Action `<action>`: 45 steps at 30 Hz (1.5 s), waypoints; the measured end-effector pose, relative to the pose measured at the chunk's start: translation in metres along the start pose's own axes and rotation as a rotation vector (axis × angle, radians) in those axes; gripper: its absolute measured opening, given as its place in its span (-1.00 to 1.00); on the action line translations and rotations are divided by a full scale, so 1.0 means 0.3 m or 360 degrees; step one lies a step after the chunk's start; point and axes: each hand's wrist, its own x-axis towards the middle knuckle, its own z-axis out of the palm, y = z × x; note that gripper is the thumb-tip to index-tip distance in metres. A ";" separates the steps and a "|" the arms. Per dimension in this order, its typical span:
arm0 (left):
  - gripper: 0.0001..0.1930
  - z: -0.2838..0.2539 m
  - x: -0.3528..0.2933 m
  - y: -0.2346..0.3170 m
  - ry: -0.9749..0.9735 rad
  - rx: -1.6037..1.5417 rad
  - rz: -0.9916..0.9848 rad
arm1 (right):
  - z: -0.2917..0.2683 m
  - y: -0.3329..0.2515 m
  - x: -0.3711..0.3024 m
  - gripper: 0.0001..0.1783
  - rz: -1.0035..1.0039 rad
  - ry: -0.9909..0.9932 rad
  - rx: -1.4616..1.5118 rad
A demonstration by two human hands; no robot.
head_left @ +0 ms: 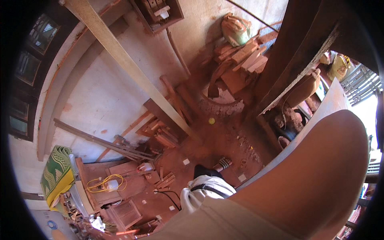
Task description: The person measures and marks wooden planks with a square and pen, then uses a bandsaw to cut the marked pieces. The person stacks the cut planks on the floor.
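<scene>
Neither of my hands shows in the head view. My right arm (304, 172) is raised and bent close to the camera, filling the lower right, with a beige sleeve (212, 220) at its upper end. The hand of that arm is out of the picture, so what it holds or touches is hidden. Below me appear pale clothing (188, 196) with a dark strap and a foot in a striped sandal (223, 164) on the reddish, dusty floor (192, 154). Beside the arm runs a pale, flat surface (332, 104), partly covered by it.
A tall post (128, 68) stands before the white wall. Stacked wood offcuts (248, 56) and a tied sack (237, 30) lie at the far side. To the left are a yellow cable (106, 183), wooden boards (124, 214) and a green patterned mat (57, 172). A dark beam (294, 52) rises at right.
</scene>
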 end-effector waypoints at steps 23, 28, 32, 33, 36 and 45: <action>-0.61 -0.039 -0.290 0.132 0.0398 -0.3119 0.0583 | 0.018 -0.062 -0.092 -0.56 0.0138 0.0213 -0.0189; -0.67 -0.019 -0.193 0.156 0.0816 -0.3136 0.1188 | 0.031 -0.086 -0.099 -0.57 0.0020 0.0269 -0.0170; -0.67 -0.022 -0.277 0.084 0.0747 -0.3374 0.0522 | 0.059 -0.093 -0.084 -0.58 -0.0030 0.0282 -0.0125; -0.67 -0.013 -0.280 0.083 0.0868 -0.3406 0.0480 | 0.066 -0.090 -0.087 -0.58 -0.0067 0.0281 -0.0109; -0.68 0.002 -0.270 0.098 0.1161 -0.3322 0.0678 | 0.087 -0.084 -0.093 -0.56 -0.0042 0.0259 -0.0086; -0.80 0.316 -0.492 -0.230 0.1152 -0.1797 -0.1224 | 0.119 -0.097 -0.141 -0.56 0.0131 0.0383 -0.0090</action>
